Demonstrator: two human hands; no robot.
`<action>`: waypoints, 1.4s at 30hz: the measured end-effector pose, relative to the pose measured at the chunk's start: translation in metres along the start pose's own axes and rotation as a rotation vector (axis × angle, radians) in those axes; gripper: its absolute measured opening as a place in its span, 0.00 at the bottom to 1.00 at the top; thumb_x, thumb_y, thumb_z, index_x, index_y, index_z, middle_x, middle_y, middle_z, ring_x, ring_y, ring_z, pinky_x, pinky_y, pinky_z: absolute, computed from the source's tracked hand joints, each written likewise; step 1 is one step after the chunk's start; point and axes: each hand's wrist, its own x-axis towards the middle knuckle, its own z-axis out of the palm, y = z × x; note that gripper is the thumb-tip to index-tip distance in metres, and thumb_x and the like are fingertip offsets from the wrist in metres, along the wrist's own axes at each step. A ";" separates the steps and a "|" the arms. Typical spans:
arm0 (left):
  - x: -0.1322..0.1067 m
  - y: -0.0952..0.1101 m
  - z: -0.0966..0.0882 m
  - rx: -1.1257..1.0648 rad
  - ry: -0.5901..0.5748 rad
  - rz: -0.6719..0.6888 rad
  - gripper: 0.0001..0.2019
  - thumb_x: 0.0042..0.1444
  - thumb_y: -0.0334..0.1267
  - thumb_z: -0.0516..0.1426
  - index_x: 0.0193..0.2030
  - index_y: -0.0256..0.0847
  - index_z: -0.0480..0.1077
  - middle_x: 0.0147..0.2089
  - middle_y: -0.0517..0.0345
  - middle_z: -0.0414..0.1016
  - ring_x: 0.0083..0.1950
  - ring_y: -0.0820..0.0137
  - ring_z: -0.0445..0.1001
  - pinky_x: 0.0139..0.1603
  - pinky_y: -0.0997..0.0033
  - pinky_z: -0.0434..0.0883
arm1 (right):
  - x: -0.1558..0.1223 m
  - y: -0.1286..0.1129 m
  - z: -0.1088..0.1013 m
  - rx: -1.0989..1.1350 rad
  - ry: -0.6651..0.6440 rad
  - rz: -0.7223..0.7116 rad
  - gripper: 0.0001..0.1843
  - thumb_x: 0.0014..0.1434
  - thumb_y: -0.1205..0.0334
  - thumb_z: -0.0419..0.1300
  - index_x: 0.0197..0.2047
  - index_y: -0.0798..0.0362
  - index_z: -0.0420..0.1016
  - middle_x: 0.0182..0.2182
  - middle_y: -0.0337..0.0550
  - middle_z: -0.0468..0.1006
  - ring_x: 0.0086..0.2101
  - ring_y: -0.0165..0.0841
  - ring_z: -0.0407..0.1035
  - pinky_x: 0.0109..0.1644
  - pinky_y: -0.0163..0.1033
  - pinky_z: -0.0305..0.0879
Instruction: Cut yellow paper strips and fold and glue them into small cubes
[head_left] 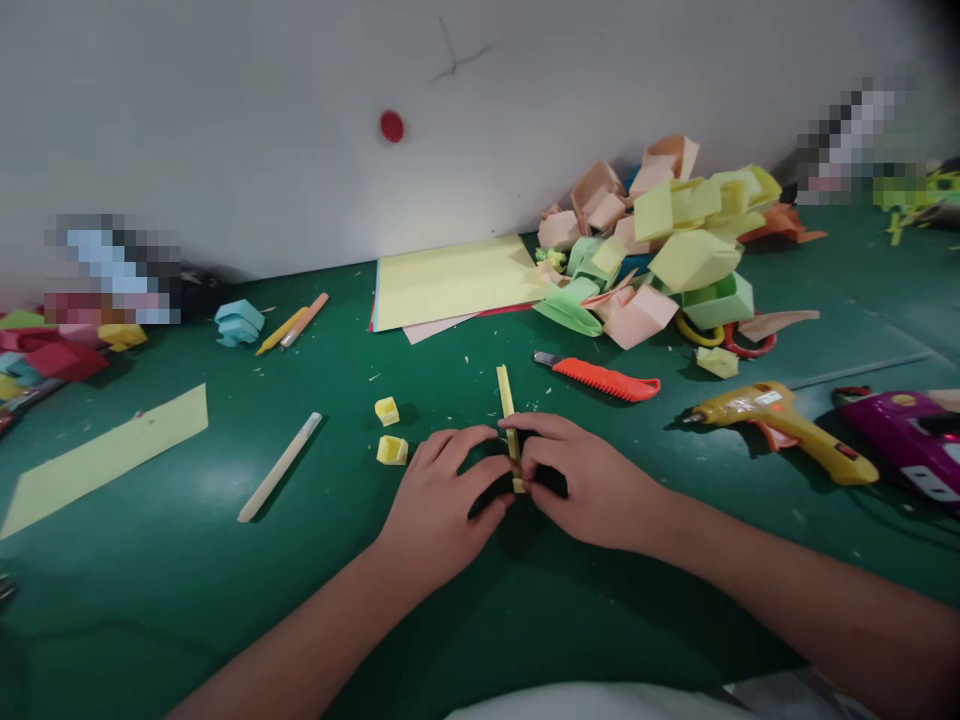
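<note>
A narrow folded strip of yellow paper (505, 388) points away from me at the middle of the table, with both hands closed on it. My left hand (450, 490) pinches its near part from the left side. From the right, the fingers of my right hand (592, 480) press on the same strip, so part of it is hidden. Left of my left hand stand two small yellow paper boxes (391, 450), one behind the other. Farther left lies a pale flat stick (280, 468). An orange utility knife (607, 379) rests beyond my right hand.
Yellow paper sheets (457, 285) lie by the wall, beside a heap of folded paper pieces (660, 240). A yellow glue gun (780, 415) and a purple tool (900, 430) are at right. At left are a pale paper strip (112, 455), a blue folded piece (239, 322) and pencils (289, 328).
</note>
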 end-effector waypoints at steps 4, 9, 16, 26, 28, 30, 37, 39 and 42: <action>-0.001 0.000 -0.002 0.056 -0.017 0.025 0.13 0.62 0.38 0.58 0.53 0.49 0.75 0.65 0.50 0.66 0.60 0.52 0.66 0.57 0.44 0.70 | 0.001 0.002 -0.001 0.042 -0.029 -0.007 0.10 0.57 0.75 0.58 0.33 0.49 0.69 0.53 0.49 0.76 0.65 0.41 0.61 0.58 0.48 0.71; -0.002 -0.004 -0.003 0.137 -0.010 0.028 0.13 0.65 0.39 0.55 0.52 0.51 0.76 0.64 0.50 0.67 0.60 0.50 0.66 0.55 0.42 0.69 | 0.001 0.005 0.002 0.032 0.001 0.011 0.08 0.57 0.74 0.59 0.33 0.49 0.70 0.58 0.48 0.72 0.63 0.40 0.62 0.61 0.49 0.67; -0.004 -0.006 -0.001 0.194 -0.009 0.104 0.13 0.66 0.38 0.54 0.53 0.50 0.76 0.62 0.50 0.69 0.61 0.51 0.66 0.54 0.45 0.69 | 0.004 0.001 0.002 -0.014 0.027 0.018 0.08 0.55 0.74 0.60 0.31 0.50 0.70 0.56 0.49 0.72 0.61 0.43 0.62 0.62 0.55 0.64; -0.006 0.003 -0.005 0.216 0.122 0.301 0.11 0.65 0.31 0.54 0.49 0.42 0.75 0.48 0.54 0.77 0.47 0.63 0.71 0.44 0.60 0.67 | 0.006 0.003 0.001 -0.049 0.013 0.066 0.10 0.52 0.74 0.63 0.30 0.51 0.68 0.57 0.47 0.70 0.61 0.46 0.58 0.60 0.57 0.63; -0.007 0.004 -0.005 0.203 0.090 0.281 0.10 0.65 0.32 0.54 0.47 0.42 0.76 0.48 0.54 0.76 0.46 0.63 0.70 0.43 0.60 0.66 | 0.006 0.003 0.001 -0.048 0.013 0.070 0.10 0.52 0.74 0.63 0.30 0.51 0.67 0.57 0.47 0.71 0.60 0.45 0.59 0.60 0.57 0.63; -0.008 0.005 -0.004 0.157 0.050 0.232 0.09 0.65 0.34 0.54 0.45 0.43 0.76 0.50 0.53 0.75 0.49 0.61 0.69 0.46 0.58 0.66 | 0.006 0.004 0.000 -0.049 0.011 0.071 0.09 0.53 0.74 0.62 0.31 0.51 0.68 0.57 0.47 0.71 0.60 0.45 0.59 0.60 0.56 0.63; -0.006 0.002 -0.005 0.032 -0.073 0.199 0.12 0.67 0.35 0.51 0.51 0.43 0.73 0.58 0.54 0.74 0.62 0.57 0.64 0.55 0.53 0.64 | 0.005 0.008 -0.004 -0.089 -0.038 0.010 0.06 0.57 0.70 0.63 0.37 0.49 0.75 0.57 0.46 0.72 0.60 0.43 0.60 0.63 0.56 0.61; -0.006 0.002 -0.005 0.046 -0.091 0.194 0.11 0.67 0.35 0.51 0.50 0.44 0.73 0.59 0.55 0.74 0.63 0.56 0.64 0.57 0.52 0.63 | 0.004 0.008 -0.007 -0.125 -0.042 -0.017 0.05 0.59 0.69 0.62 0.35 0.49 0.76 0.56 0.44 0.73 0.60 0.42 0.60 0.64 0.55 0.62; -0.006 0.001 -0.006 0.087 -0.124 0.188 0.12 0.67 0.35 0.50 0.51 0.44 0.72 0.64 0.56 0.70 0.68 0.52 0.59 0.59 0.48 0.60 | 0.001 0.006 -0.010 -0.226 -0.049 -0.085 0.06 0.61 0.68 0.61 0.34 0.49 0.77 0.59 0.44 0.71 0.61 0.44 0.59 0.65 0.55 0.61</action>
